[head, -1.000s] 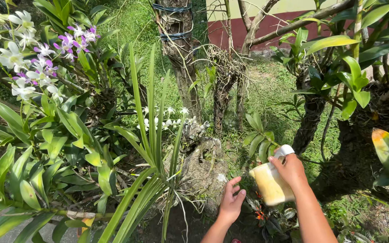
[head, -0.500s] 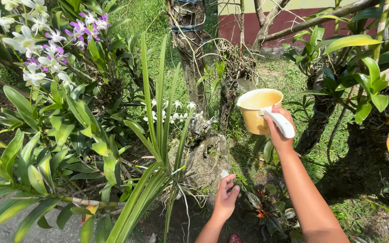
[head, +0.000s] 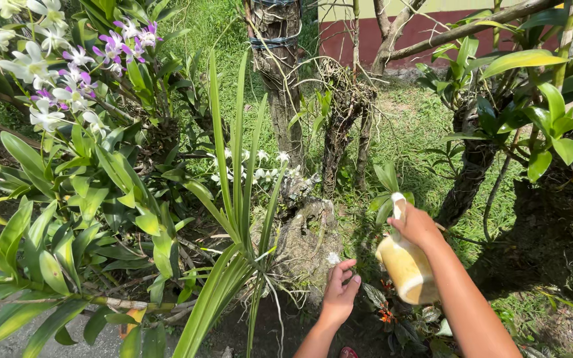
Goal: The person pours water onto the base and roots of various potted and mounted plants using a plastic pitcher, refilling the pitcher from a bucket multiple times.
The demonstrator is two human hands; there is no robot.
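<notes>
Two bare hands work low among garden plants. The right hand (head: 418, 225) is wrapped round the white handle of a yellow plastic dipper (head: 406, 265), a smooth, rounded cup now tipped so that its mouth faces down and away; only its curved wall and base show, and its inside is hidden. It hangs over a small red-and-orange leafed plant (head: 384, 311) at the bottom edge. The left hand (head: 341, 295) is half open, fingers loosely curled, holding nothing, just beside a rough, pitted grey stump (head: 303, 242) with a small white flower (head: 332, 258) near its fingertips. Long, strap-like green leaves (head: 237, 199) rise in front of the stump and screen its left side. Left of them stand broad glossy leaves and sprays of white and purple orchids (head: 67, 73). Behind, a bark-covered tree trunk (head: 278, 73) is bound with dark bands, thin twisted stems stand beside it, and grass runs back to a red and cream wall (head: 392, 26).
</notes>
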